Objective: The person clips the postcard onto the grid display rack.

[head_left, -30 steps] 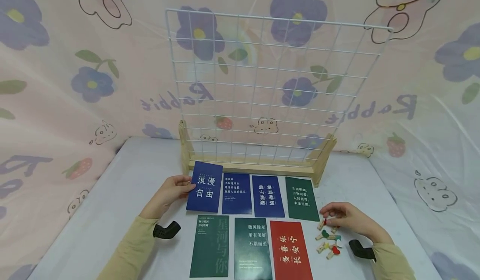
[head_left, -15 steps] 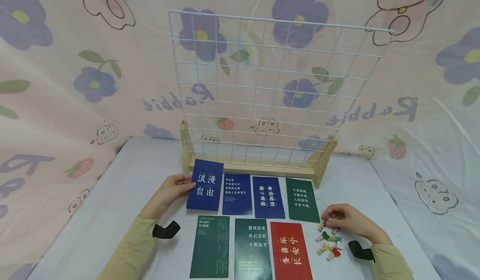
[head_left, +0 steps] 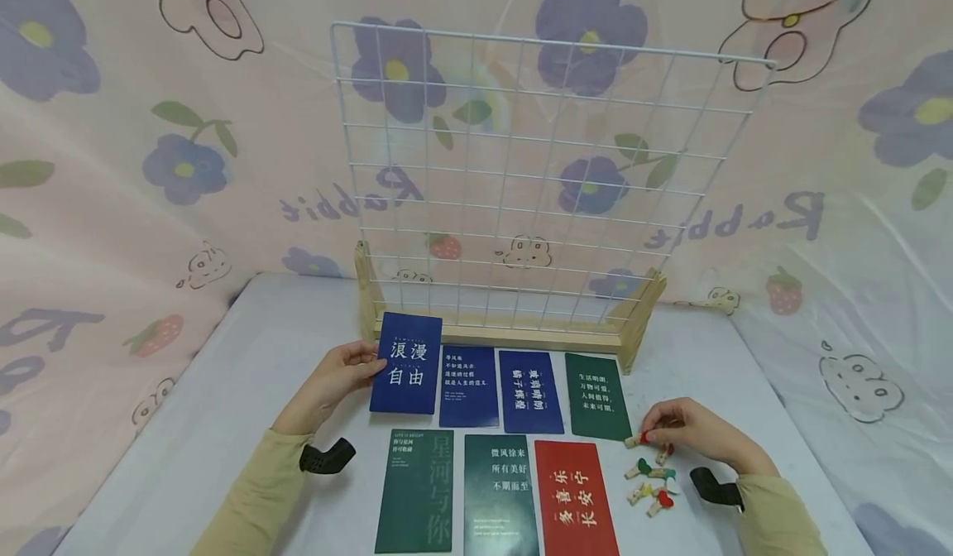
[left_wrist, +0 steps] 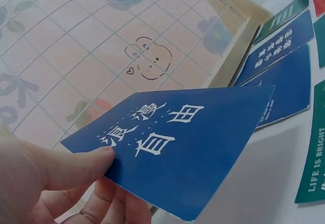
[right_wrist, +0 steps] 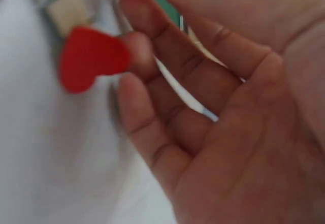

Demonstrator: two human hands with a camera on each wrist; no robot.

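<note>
My left hand (head_left: 350, 371) pinches the left edge of a dark blue card (head_left: 406, 364) with white characters and holds it raised off the table; the left wrist view shows the thumb on top of that blue card (left_wrist: 188, 142) and fingers under it. My right hand (head_left: 673, 432) pinches a small wooden clothespin with a red heart (head_left: 638, 439) just above the table, right of a green card (head_left: 596, 395). In the right wrist view the red heart clothespin (right_wrist: 86, 56) sits at my fingertips (right_wrist: 139, 49).
A white wire grid panel (head_left: 536, 175) stands in a wooden base (head_left: 506, 331) behind the cards. Several more blue, green and red cards (head_left: 573, 498) lie in two rows on the white table (head_left: 223, 390). Several heart clothespins (head_left: 651, 486) lie near my right wrist.
My right hand has lifted one red-heart clothespin slightly from the pile. The left hand keeps the blue card raised, almost unmoved.
</note>
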